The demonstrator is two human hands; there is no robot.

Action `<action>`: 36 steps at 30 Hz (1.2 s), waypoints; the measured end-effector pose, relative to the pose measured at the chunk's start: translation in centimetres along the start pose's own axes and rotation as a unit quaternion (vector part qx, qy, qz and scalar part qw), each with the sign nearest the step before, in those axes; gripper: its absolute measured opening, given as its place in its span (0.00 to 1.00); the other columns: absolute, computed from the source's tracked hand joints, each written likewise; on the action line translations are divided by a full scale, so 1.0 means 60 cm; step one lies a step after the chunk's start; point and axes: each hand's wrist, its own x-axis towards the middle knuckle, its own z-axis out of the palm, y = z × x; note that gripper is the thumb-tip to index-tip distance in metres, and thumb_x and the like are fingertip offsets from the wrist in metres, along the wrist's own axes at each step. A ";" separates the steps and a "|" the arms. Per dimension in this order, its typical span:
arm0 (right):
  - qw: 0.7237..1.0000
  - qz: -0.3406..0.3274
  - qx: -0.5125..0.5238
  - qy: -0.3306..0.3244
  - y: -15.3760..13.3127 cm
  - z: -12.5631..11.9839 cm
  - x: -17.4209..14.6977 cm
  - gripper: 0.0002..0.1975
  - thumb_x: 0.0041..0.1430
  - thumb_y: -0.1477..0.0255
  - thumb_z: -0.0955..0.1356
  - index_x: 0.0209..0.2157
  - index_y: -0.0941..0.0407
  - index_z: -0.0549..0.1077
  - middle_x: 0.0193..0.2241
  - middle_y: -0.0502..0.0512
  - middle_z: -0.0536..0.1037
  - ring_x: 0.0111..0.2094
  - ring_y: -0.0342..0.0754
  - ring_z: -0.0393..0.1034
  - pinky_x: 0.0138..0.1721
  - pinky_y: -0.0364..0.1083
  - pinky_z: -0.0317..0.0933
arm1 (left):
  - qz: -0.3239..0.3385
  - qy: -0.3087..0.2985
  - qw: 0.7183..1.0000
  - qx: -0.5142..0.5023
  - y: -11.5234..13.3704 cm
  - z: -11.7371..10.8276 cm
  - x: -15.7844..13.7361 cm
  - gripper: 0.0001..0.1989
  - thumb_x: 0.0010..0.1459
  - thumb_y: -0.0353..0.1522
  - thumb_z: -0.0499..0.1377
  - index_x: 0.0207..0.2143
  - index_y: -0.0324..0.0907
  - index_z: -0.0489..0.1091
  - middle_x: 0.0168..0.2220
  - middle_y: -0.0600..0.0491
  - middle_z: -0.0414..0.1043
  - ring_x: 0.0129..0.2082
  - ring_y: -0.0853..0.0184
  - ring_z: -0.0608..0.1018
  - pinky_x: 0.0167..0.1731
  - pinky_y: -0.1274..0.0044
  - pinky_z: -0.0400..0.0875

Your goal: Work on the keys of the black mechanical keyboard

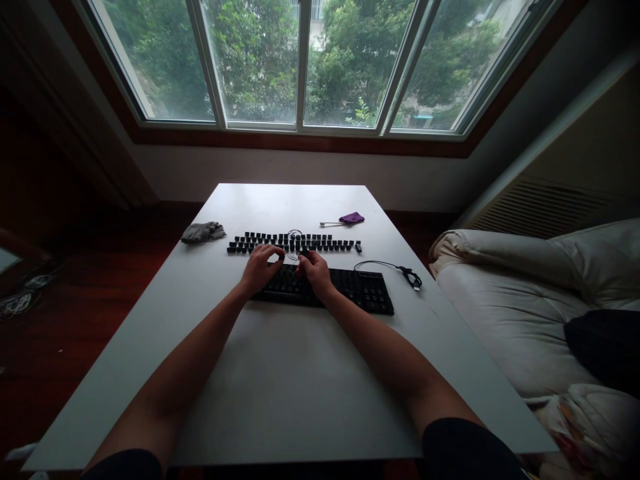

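A black keyboard (357,290) lies on the white table, partly covered by both hands. My left hand (261,270) is over its upper left part, thumb and fingers closed in a pinch on a small black keycap (281,257). Close beside it, my right hand (315,272) is also closed, above the middle of the keyboard. Something small, dark and reddish shows at its fingertips, too unclear to name. Behind the hands, loose black keycaps (335,245) stand in rows, with a thin wire loop (295,233) among them.
On the white table (280,387) a grey cloth (203,232) lies at the left edge. A purple cloth (351,218) and thin white-tipped sticks (330,224) lie at the back right. The coiled USB cable (411,277) is right of the keyboard; a pale sofa (490,313) stands beyond.
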 end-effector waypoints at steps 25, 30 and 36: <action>1.000 -0.013 0.002 -0.007 0.003 -0.011 -0.003 0.13 0.58 0.59 0.70 0.30 0.54 0.67 0.22 0.48 0.74 0.21 0.45 0.71 0.24 0.43 0.66 | -0.095 -0.062 0.973 0.203 -0.126 0.038 0.067 0.10 0.57 0.32 0.60 0.41 0.49 0.78 0.47 0.47 0.74 0.53 0.50 0.66 0.50 0.59 0.61; 1.000 -0.011 0.006 -0.010 -0.001 -0.009 -0.003 0.13 0.58 0.59 0.70 0.30 0.53 0.67 0.22 0.48 0.74 0.21 0.45 0.71 0.24 0.43 0.67 | -0.107 -0.066 0.968 0.218 -0.132 0.042 0.067 0.10 0.57 0.33 0.60 0.41 0.49 0.78 0.46 0.47 0.73 0.52 0.50 0.66 0.49 0.60 0.61; 1.000 -0.009 0.011 -0.012 -0.003 -0.009 -0.002 0.13 0.57 0.59 0.70 0.31 0.53 0.67 0.22 0.47 0.74 0.21 0.45 0.71 0.24 0.43 0.67 | -0.117 -0.070 0.967 0.215 -0.135 0.044 0.068 0.11 0.56 0.34 0.60 0.41 0.49 0.77 0.47 0.48 0.73 0.52 0.51 0.67 0.50 0.61 0.61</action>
